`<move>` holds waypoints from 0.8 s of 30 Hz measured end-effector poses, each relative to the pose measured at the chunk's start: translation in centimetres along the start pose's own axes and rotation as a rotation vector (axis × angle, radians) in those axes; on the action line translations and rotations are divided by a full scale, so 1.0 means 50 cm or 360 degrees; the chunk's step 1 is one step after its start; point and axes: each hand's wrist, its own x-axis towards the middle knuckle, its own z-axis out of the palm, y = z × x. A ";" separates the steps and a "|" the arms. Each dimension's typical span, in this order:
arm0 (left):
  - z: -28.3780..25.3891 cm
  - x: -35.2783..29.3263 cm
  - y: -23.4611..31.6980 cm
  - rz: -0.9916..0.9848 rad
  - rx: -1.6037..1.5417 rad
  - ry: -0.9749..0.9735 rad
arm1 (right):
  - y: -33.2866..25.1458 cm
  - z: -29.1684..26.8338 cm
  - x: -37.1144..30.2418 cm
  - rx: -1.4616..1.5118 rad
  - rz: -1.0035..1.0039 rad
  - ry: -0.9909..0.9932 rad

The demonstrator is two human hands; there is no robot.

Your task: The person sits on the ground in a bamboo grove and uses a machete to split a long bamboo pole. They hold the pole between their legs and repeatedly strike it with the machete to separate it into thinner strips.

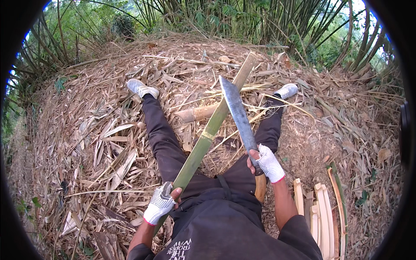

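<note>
My left hand (160, 204), in a white dotted fingerless glove, is closed round the near part of a long green bamboo strip (200, 149). The strip slants up and to the right between my legs, its far end pale brown. Gripped by its handle in my gloved right hand (268, 164) is a machete (237, 110) with a broad grey blade. The blade points away from me, its tip overlapping the strip's far part in view; whether they touch I cannot tell. Beyond the strip's middle lies a short bamboo piece (197, 113) on the ground.
Several split bamboo strips (325, 216) lie by my right side. My outstretched legs (161, 134) flank the work. Thin peeled slivers (247, 88) lie near my right foot. Dry leaves and shavings (108, 147) cover the ground, with bamboo clumps (286, 21) behind.
</note>
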 end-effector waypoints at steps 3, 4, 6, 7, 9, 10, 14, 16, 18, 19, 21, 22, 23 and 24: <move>-0.009 -0.014 0.016 -0.0014 -0.0059 -0.0013 | -0.015 -0.011 0.014 0.0020 0.0014 -0.0063; -0.012 -0.020 0.023 -0.0019 -0.0070 -0.0012 | -0.008 -0.013 0.016 0.0030 -0.0009 -0.0015; -0.017 -0.030 0.030 0.0057 0.0030 0.0005 | 0.003 -0.013 0.015 0.0043 -0.0052 0.0074; -0.021 -0.029 0.031 0.0061 0.0042 0.0006 | 0.005 -0.011 0.013 0.0061 -0.0040 0.0055; -0.030 -0.029 0.039 -0.0004 0.0077 -0.0020 | 0.011 0.004 0.004 0.0098 -0.0017 0.0019; -0.035 -0.027 0.039 0.0009 0.0146 -0.0026 | 0.014 0.015 -0.004 -0.0163 0.0001 -0.0015; -0.049 -0.013 0.032 0.0041 0.0325 -0.0060 | -0.026 0.065 -0.043 -0.0858 0.0345 -0.0376; -0.060 -0.011 0.031 0.0043 0.0363 -0.0091 | 0.006 0.050 -0.043 -0.0517 0.0218 -0.0192; -0.061 -0.014 0.030 0.0035 0.0354 -0.0110 | 0.022 0.028 -0.030 -0.0128 0.0136 -0.0016; -0.058 -0.016 0.030 0.0021 0.0329 -0.0116 | 0.017 0.027 -0.032 0.0050 0.0134 0.0053; -0.055 -0.016 0.030 -0.0051 0.0330 -0.0130 | 0.019 0.042 -0.045 -0.0353 0.0144 -0.0092; -0.055 -0.016 0.026 -0.0050 0.0309 -0.0123 | 0.015 0.053 -0.052 -0.0554 0.0148 -0.0163; -0.057 -0.012 0.015 -0.0049 0.0285 -0.0126 | -0.008 0.071 -0.058 -0.0501 0.0234 -0.0209; -0.059 -0.008 0.005 -0.0048 0.0261 -0.0130 | 0.003 0.060 -0.050 -0.0387 0.0172 -0.0154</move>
